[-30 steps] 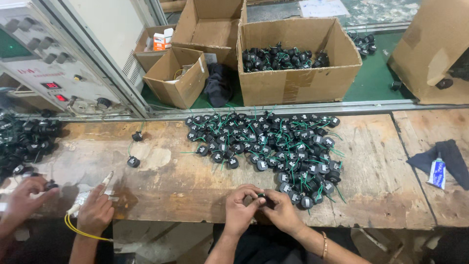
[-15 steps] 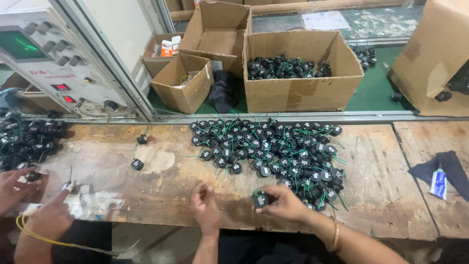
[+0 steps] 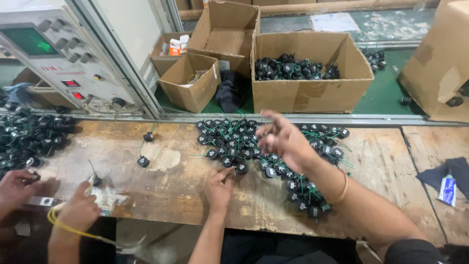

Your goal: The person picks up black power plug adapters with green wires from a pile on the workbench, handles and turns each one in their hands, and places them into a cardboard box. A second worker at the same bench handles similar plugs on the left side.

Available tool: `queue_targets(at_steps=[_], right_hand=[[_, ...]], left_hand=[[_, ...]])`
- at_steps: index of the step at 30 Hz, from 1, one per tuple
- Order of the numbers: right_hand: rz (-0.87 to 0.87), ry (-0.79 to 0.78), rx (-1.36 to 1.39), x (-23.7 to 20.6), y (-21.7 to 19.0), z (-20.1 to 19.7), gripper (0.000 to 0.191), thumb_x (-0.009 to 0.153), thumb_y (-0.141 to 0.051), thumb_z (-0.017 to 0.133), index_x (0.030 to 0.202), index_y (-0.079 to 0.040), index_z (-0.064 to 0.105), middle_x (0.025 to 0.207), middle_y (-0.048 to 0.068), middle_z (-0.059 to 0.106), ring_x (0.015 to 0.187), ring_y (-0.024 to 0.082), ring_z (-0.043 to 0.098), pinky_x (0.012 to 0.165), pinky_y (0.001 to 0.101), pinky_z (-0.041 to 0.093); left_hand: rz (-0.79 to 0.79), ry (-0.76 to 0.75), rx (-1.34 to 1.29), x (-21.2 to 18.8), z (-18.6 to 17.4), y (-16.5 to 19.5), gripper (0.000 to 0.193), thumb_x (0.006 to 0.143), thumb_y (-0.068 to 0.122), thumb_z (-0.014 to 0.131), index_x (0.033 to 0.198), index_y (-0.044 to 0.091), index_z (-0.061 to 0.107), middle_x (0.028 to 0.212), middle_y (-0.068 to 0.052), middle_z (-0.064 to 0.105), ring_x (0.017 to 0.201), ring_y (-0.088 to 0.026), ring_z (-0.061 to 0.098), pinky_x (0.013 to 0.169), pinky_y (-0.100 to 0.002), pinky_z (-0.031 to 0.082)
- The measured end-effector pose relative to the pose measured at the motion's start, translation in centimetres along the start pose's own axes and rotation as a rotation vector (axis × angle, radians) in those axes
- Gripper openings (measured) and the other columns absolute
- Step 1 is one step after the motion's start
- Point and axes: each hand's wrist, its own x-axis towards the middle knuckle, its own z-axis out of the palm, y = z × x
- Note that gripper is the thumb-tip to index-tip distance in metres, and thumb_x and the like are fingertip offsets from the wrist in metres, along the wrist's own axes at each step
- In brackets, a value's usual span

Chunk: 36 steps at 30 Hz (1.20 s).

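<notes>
At the bench's (image 3: 161, 190) front edge, the left hand (image 3: 219, 188) pinches one black component (image 3: 240, 169); the blurred right hand (image 3: 283, 139), fingers seemingly open, is raised above the pile (image 3: 229, 142). Picking is best kept single.

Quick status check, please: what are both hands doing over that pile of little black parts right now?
Left hand down on the bench, fingertips at a black part on the pile's near edge. Right hand raised over the pile, blurred, grip unclear. Nothing in the way.

Worn wood bench (image 3: 166, 188) w/ pile of black parts (image 3: 244, 142), 2 strays, blue cloth (image 3: 452, 171), white tube (image 3: 447, 189).
</notes>
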Motion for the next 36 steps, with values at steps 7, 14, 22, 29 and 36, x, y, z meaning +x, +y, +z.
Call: queue_targets(at_steps=[7, 14, 22, 29, 36], right_hand=[[0.242, -0.126, -0.124, -11.6, 12.0, 2.1, 0.051, 0.093, -0.006, 0.073, 0.14, 0.001, 0.054, 0.117, 0.008, 0.067, 0.103, 0.014, 0.064, 0.089, 0.0303, 0.054], [0.18, 0.058, -0.083, -15.0, 15.3, -0.3, 0.041, 0.096, 0.0, 0.069, 0.134, 0.006, 0.058, 0.115, 0.012, 0.068, 0.095, 0.018, 0.064, 0.082, 0.0332, 0.056], [0.018, 0.125, -0.077, -14.5, 13.2, 0.6, 0.08, 0.086, 0.002, 0.068, 0.152, -0.009, 0.024, 0.124, 0.004, 0.06, 0.108, 0.015, 0.064, 0.094, 0.0307, 0.054], [0.152, 0.022, -0.072, -15.1, 15.2, -0.6, 0.037, 0.098, -0.001, 0.065, 0.133, 0.004, 0.054, 0.107, 0.004, 0.067, 0.095, 0.01, 0.064, 0.084, 0.0276, 0.055], [0.17, 0.032, -0.241, -14.9, 15.6, -1.3, 0.029, 0.087, 0.0, 0.067, 0.116, 0.0, 0.063, 0.098, 0.001, 0.069, 0.088, 0.007, 0.065, 0.077, 0.0249, 0.055]], left_hand=[[0.175, 0.078, -0.085, -0.7, 0.3, -0.6, 0.022, 0.082, -0.002, 0.072, 0.1, 0.009, 0.077, 0.104, -0.009, 0.07, 0.098, -0.024, 0.068, 0.082, -0.032, 0.054], [0.072, 0.021, -0.145, -1.1, 0.5, 0.1, 0.017, 0.088, 0.002, 0.074, 0.104, 0.005, 0.08, 0.101, -0.009, 0.077, 0.091, -0.02, 0.072, 0.081, -0.031, 0.056], [-0.053, 0.011, -0.695, -6.8, 1.9, 2.3, 0.012, 0.094, 0.0, 0.068, 0.103, 0.003, 0.074, 0.092, -0.007, 0.076, 0.082, -0.012, 0.071, 0.075, -0.028, 0.06], [0.488, -0.245, -0.384, -6.0, 3.7, 5.9, 0.021, 0.089, -0.008, 0.068, 0.104, 0.005, 0.073, 0.105, -0.009, 0.079, 0.101, -0.027, 0.078, 0.089, -0.034, 0.062], [0.442, -0.501, -0.45, -6.7, 0.6, 4.5, 0.018, 0.088, -0.003, 0.073, 0.104, 0.005, 0.071, 0.123, -0.015, 0.076, 0.113, -0.03, 0.074, 0.096, -0.039, 0.059]])
